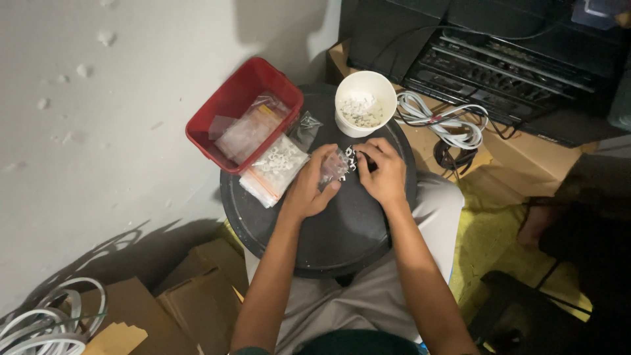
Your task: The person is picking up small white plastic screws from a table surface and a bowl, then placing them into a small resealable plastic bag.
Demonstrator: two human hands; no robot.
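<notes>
Light falls brightest on the pale wall [98, 131] at upper left; the right side sinks into dark shadow. Soft focus throughout, slight bending at the edges.

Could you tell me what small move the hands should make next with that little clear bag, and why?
Probably slip more white pieces into the small clear bag: the left hand holds it, the right hand pinches at its mouth, and the white cup of pieces stands just beyond.
</notes>
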